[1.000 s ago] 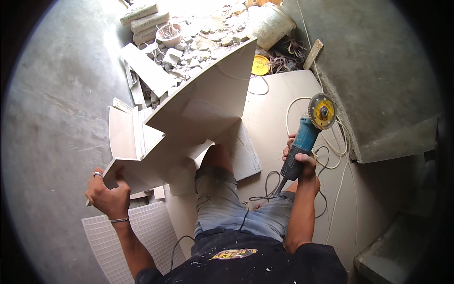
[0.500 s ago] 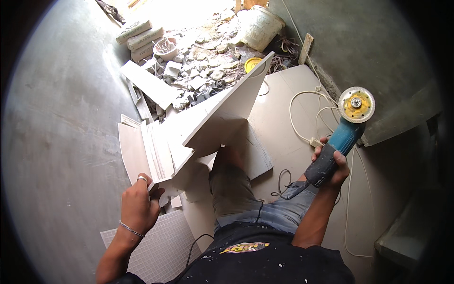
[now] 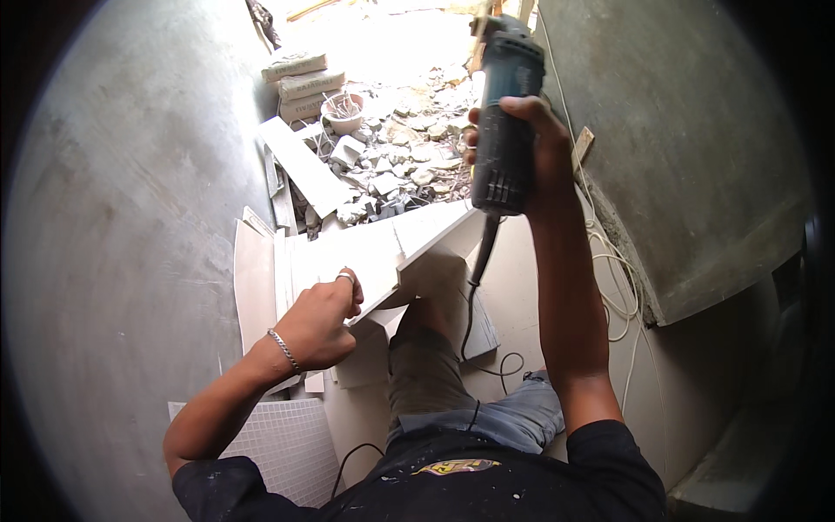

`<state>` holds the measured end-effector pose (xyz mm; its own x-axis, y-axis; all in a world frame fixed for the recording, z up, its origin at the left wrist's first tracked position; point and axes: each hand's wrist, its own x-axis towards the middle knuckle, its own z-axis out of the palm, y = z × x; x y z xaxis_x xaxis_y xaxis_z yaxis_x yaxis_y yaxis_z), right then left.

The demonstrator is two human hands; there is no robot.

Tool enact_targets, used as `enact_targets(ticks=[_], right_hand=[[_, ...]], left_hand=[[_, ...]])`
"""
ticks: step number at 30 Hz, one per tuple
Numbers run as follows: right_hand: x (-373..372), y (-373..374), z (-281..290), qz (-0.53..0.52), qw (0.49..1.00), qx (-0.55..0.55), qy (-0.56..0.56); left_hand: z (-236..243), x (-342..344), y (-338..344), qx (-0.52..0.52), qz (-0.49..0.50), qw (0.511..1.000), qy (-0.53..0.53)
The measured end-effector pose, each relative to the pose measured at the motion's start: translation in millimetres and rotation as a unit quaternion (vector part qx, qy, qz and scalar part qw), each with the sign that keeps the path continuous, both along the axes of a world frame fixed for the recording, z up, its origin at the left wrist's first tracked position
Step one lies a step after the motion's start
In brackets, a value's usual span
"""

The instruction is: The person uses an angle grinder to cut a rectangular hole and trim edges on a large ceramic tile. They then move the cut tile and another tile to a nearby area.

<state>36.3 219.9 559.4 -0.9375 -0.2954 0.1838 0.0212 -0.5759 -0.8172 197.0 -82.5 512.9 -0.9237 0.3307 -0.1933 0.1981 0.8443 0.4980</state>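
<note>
My right hand (image 3: 546,143) is wrapped round the dark body of a teal and black angle grinder (image 3: 504,165), raised high on the far right. The grinder's disc end points away and is blurred; its cord hangs down toward my legs. Across my bent leg rests a large pale tile (image 3: 417,233), tilted, with a cut or crack line across it. At the tile's near edge my left hand (image 3: 320,324) is closed, its fingers curled on that edge; the thumb is hidden. Another grey tile (image 3: 481,326) lies low beside my leg.
Tile pieces (image 3: 252,291) lean by the left wall, and a tile with a gridded back (image 3: 291,439) lies near my left elbow. Ahead are rubble (image 3: 417,152), stacked bags (image 3: 310,85) and a pot (image 3: 343,115). A pale cable (image 3: 616,300) runs along the right wall.
The angle grinder has swung up and forward to the left, its disc turned away. My left hand has moved right and forward along the tile, which now sits lower and flatter.
</note>
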Motion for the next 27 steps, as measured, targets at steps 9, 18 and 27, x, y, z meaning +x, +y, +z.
enact_targets(ticks=[9,18,27], right_hand=[[-42.9,-144.7,-15.4,0.123,0.99,0.063,-0.033],[-24.6,-220.1,-30.2,0.125,0.98,0.154,-0.002],[-19.9,-229.0,-28.5,0.249,0.964,0.029,-0.086]], left_hand=[[-3.1,-8.0,-21.0,0.003,-0.013,0.957,0.29],[-6.5,-53.1,-44.0,0.43,0.188,0.883,-0.022],[-13.2,-55.4,-35.3,0.563,0.206,0.799,-0.056]])
